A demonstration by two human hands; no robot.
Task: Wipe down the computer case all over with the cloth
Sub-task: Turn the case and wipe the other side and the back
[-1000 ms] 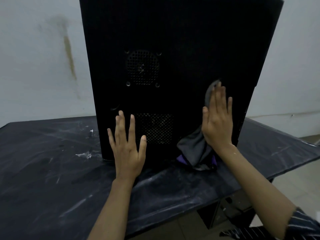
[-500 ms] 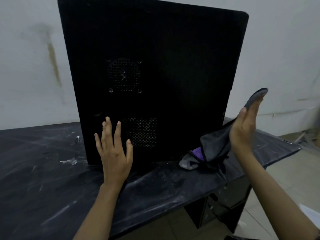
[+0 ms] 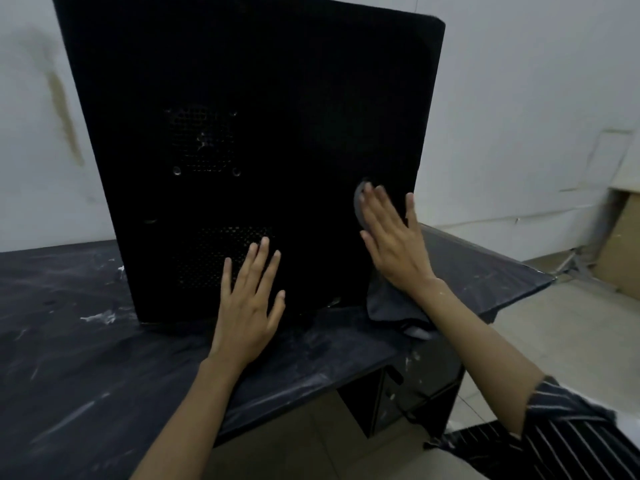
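Head view gave me the case (image 3: 311, 98) upright on the table (image 3: 69, 375), its panel facing both hands. The left hand (image 3: 247, 306) lay flat and open on the panel, fingertips on the lower vent (image 3: 207, 258). Just right of it, the right hand (image 3: 391, 244), fingers straight, pressed the cloth (image 3: 391, 306) to the panel. The cloth's tail hung below that wrist onto the table.

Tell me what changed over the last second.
The right hand lifted the cloth off the computer case, swung it to the right, then pressed it back against the panel. The left hand stayed flat on the lower panel; the case stayed upright on the table.
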